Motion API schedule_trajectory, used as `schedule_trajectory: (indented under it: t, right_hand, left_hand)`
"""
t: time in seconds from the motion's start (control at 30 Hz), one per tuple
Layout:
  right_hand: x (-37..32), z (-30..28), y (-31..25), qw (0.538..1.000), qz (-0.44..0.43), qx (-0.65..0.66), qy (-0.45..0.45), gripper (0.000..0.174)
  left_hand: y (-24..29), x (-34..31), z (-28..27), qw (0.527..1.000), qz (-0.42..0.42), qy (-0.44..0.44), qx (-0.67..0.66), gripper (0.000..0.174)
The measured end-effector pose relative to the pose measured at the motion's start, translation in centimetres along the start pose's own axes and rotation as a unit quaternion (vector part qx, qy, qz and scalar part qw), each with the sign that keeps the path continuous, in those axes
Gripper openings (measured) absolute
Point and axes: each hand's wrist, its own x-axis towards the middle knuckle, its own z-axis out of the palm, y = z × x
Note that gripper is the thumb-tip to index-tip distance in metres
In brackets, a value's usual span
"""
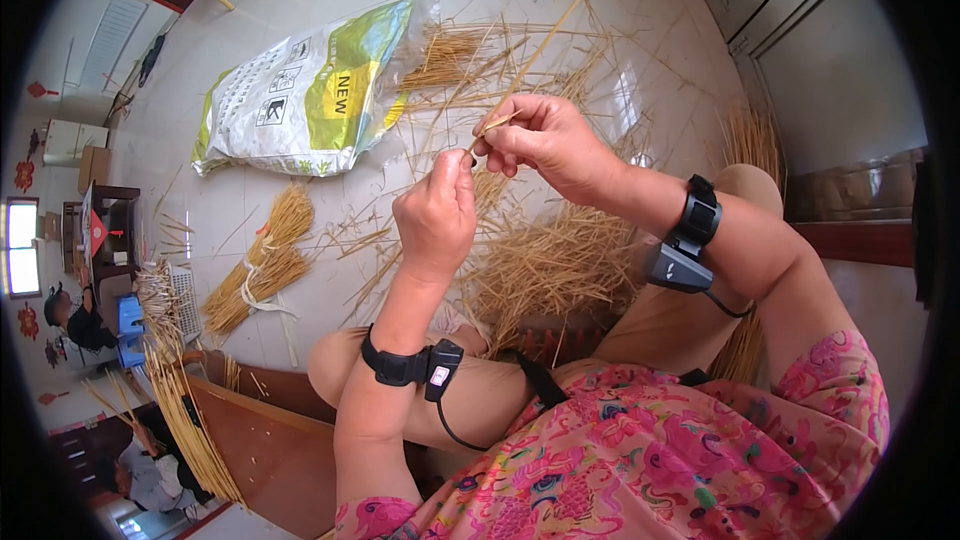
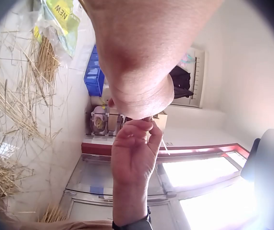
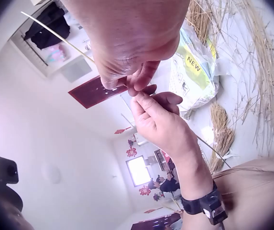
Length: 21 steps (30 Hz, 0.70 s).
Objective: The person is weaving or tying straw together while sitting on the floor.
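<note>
A long straw stalk [image 1: 560,25] runs up and away to the right from both hands. My left hand [image 1: 437,205] pinches it near its lower end, with the thumb uppermost and the other fingers curled in. Right beside it, my right hand [image 1: 540,140] grips the same stalk between thumb and fingers, and a short pale strip of husk [image 1: 502,121] juts out there. In the right wrist view the stalk [image 3: 55,36] sticks out past the right hand, and the fingertips of both hands meet. The palm side of the right hand [image 2: 134,160] shows in the left wrist view.
Loose straw [image 1: 550,265] is heaped on the tiled floor before my knees. Beyond lie a white and green sack [image 1: 290,90] with straw at its mouth and a tied straw bundle [image 1: 265,260]. A wooden board [image 1: 265,430] stands at left; other people sit farther off.
</note>
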Motion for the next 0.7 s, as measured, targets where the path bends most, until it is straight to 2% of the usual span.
schedule_trajectory:
  t: [0.17, 0.3, 0.5, 0.6, 0.63, 0.7]
  right_hand:
    - [-0.1, 0.0, -0.3, 1.000, 0.003, -0.013, 0.016, 0.010]
    - [-0.2, 0.2, -0.5, 0.999, 0.033, 0.026, 0.028, 0.009]
    - [0.2, -0.5, 0.2, 0.987, 0.099, 0.119, -0.047, 0.011]
    - [0.2, -0.4, 0.5, 0.988, 0.149, 0.035, -0.016, 0.017]
    - [0.1, -0.3, 0.2, 0.982, 0.170, -0.079, -0.034, 0.019]
    - [-0.1, -0.2, -0.9, 0.929, 0.203, -0.302, -0.067, 0.023]
  left_hand:
    - [0.1, 0.0, -0.1, 1.000, 0.005, -0.007, 0.025, 0.005]
    - [0.1, 0.0, -0.1, 1.000, 0.011, -0.010, -0.012, 0.004]
    - [-0.2, -0.1, -0.2, 0.995, 0.019, -0.055, -0.075, 0.003]
    - [0.0, 0.0, -0.4, 0.991, 0.005, -0.065, -0.115, 0.008]
    - [0.1, -0.1, -0.5, 0.991, -0.002, -0.065, -0.115, 0.011]
    - [0.1, 0.0, -0.7, 0.992, -0.009, -0.060, -0.108, 0.016]
